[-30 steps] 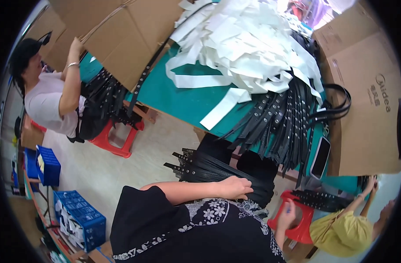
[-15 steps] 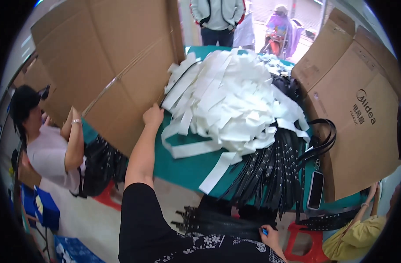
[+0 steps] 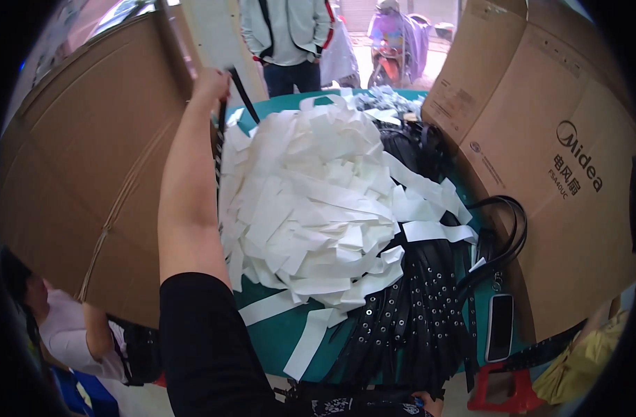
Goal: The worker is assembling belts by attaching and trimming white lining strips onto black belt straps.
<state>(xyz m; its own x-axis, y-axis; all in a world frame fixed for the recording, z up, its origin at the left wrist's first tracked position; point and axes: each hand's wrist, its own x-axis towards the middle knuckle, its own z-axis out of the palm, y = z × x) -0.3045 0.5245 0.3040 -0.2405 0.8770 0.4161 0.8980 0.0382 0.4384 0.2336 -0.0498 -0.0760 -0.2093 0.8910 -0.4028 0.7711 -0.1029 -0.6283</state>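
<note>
We see the left hand [image 3: 210, 82] stretched out to the far left of the green table [image 3: 276, 333], fingers curled tight around a black belt [image 3: 243, 94]; the strap runs up past the knuckles toward the far side and also hangs down from the fist along the left edge of the paper heap. Just right of that arm sits the big pile of white paper strips [image 3: 318, 201], filling the middle of the table. Near and to the right of the pile we have the spread of black studded belts [image 3: 415, 306], draped over the near edge, well apart from the raised hand. The right hand [image 3: 429, 402] only peeks in at the bottom edge, beside the belt ends, and we cannot tell how its fingers are set. A dark phone [image 3: 499, 326] lies on the right, near a large cardboard box [image 3: 561, 174]; another cardboard box [image 3: 81, 181] stands at the left.
</note>
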